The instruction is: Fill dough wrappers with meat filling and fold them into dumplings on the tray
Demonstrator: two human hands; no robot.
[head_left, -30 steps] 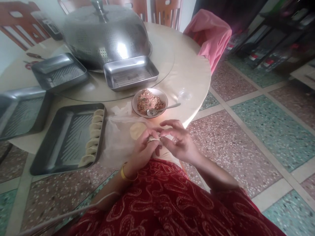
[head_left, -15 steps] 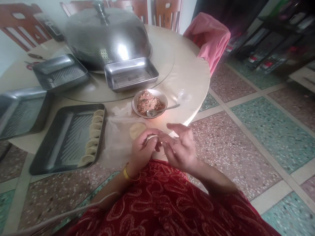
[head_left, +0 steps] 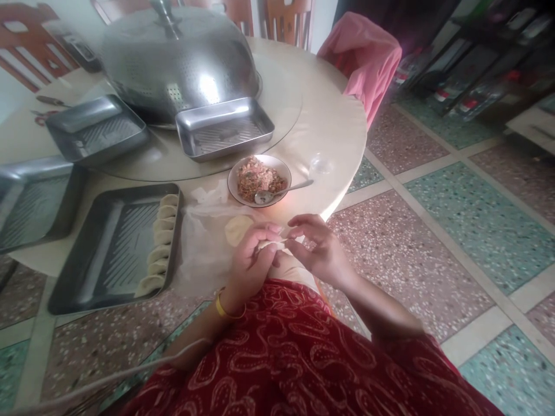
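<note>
Dumpling (head_left: 272, 246) pinched at the edge
Left hand (head_left: 255, 257) clamps it, right hand (head_left: 321, 251) nips one end; probably light, soft, easily torn, best held gently along its rim.

No readable text is appearing anywhere, and the red labels (head_left: 468, 104) on the clear plastic bottles (head_left: 484, 95) are showing only as blurs.

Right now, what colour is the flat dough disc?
The flat dough disc is pale yellow; head view.
</note>
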